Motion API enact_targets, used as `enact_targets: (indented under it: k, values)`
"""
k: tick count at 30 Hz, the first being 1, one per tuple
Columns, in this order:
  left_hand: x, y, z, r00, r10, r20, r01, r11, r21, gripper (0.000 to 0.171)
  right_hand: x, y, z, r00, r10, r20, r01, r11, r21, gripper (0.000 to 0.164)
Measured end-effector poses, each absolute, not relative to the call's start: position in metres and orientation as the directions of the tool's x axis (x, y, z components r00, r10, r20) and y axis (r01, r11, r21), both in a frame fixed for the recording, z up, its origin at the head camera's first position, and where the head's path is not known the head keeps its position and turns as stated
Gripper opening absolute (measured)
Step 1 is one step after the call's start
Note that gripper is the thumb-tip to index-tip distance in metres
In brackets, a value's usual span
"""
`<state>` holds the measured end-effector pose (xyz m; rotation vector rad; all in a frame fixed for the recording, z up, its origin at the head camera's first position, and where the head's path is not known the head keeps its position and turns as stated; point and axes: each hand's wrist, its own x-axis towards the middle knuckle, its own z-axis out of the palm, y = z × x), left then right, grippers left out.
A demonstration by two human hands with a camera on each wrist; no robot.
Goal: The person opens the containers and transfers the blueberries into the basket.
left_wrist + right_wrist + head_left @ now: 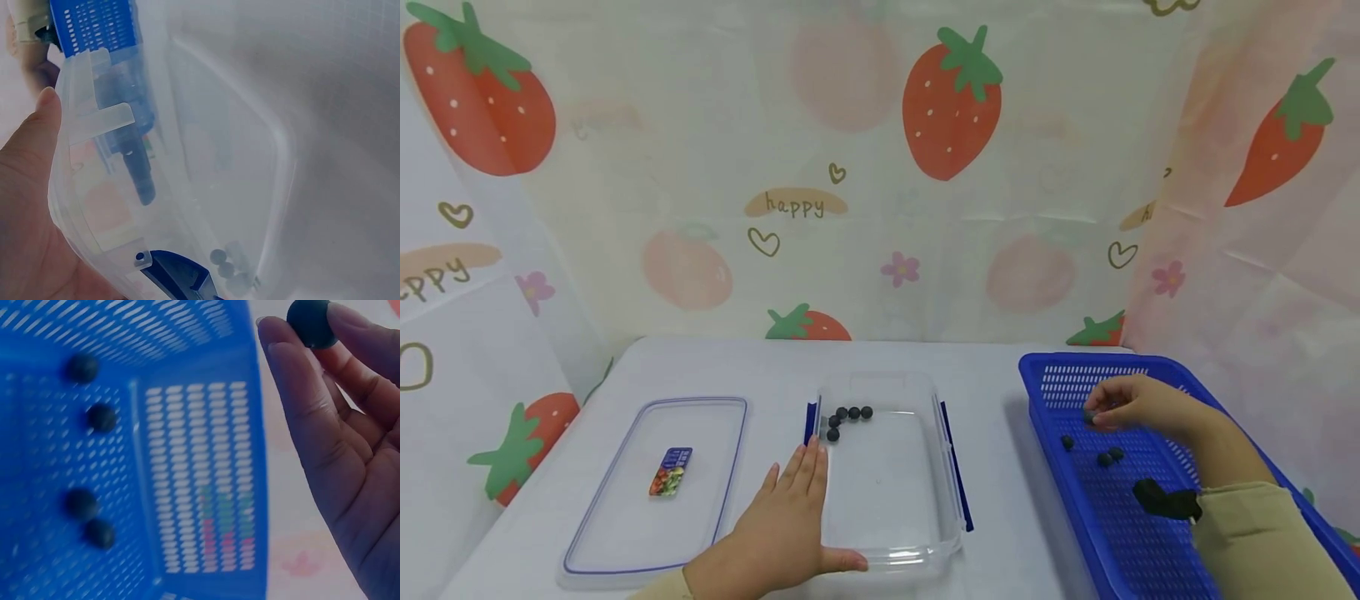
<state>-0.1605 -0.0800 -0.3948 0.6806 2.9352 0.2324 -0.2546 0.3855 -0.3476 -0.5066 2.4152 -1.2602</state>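
My right hand (1138,404) pinches a small dark ball (312,324) between thumb and fingertips, over the far part of the blue basket (1037,360). Several more dark balls (82,504) lie on the basket floor. My left hand (786,517) rests along the left side of a clear plastic container (880,492). Its fingers are straight beside the wall, and the thumb (47,103) reaches the rim at the near corner. Inside the container, several dark balls (853,412) form a bent row in the far left corner.
Left of the container lies a clear lid (617,533) with a blue seal and a colourful label (671,472). Blue latches (957,467) hang out at the container's sides. A strawberry-print curtain (880,167) surrounds the white table (992,500) at back and sides.
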Motion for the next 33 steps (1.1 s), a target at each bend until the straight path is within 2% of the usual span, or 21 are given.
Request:
enact_targets:
  k: [8,18,25,33]
  values:
    - [-0.162,-0.08,-0.395,-0.892,0.443,-0.084,0.424,0.888,0.179,0.125,-0.241,0.409,-0.367,-0.867,-0.428,-0.255,-0.043,0.575,-0.817,0.023]
    - [-0.163,-0.082,-0.399,-0.897,0.436,-0.08,0.418,0.892,0.175,0.125,-0.237,0.431,-0.392,-0.82,-0.388,-0.422,0.133,0.587,-0.799,0.014]
    - [-0.164,-0.083,-0.401,-0.898,0.435,-0.07,0.417,0.89,0.182,0.125,-0.235,0.437,-0.398,-0.812,-0.359,-0.46,0.203,0.565,-0.799,0.012]
    - [-0.164,-0.082,-0.402,-0.896,0.437,-0.076,0.417,0.889,0.19,0.125,-0.232,0.444,-0.393,-0.842,-0.296,-0.452,0.215,0.585,-0.782,0.017]
